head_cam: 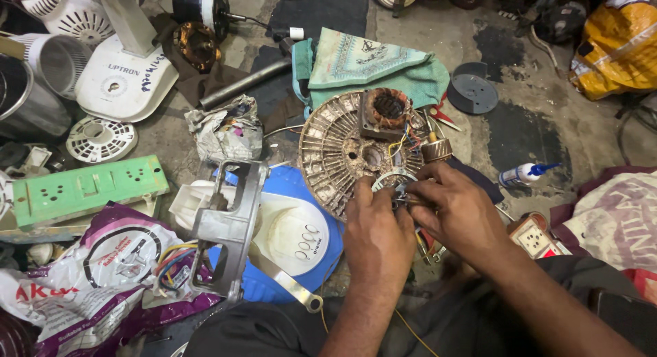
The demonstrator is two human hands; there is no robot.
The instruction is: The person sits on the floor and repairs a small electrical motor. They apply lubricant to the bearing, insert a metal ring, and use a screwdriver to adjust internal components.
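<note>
- Both our hands meet low centre: left hand (378,237) and right hand (457,217) pinch 1 small metal part (404,201) with wires.
- It sits on the fan motor plate's (335,155) near edge, just ahead of us.

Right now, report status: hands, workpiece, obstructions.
Both hands pinching wires at the round fan motor plate. Stator coil beside. Nothing blocking.

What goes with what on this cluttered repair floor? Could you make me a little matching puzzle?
Things:
1. switch board
2. glue bottle
3. cloth
4. round fan grille

Descriptions:
A. white with a blue cap
B. folded, beyond the grille
C. green, far left
D. dirty, just ahead of both hands

Pairs: 1-C, 2-A, 3-B, 4-D
</note>
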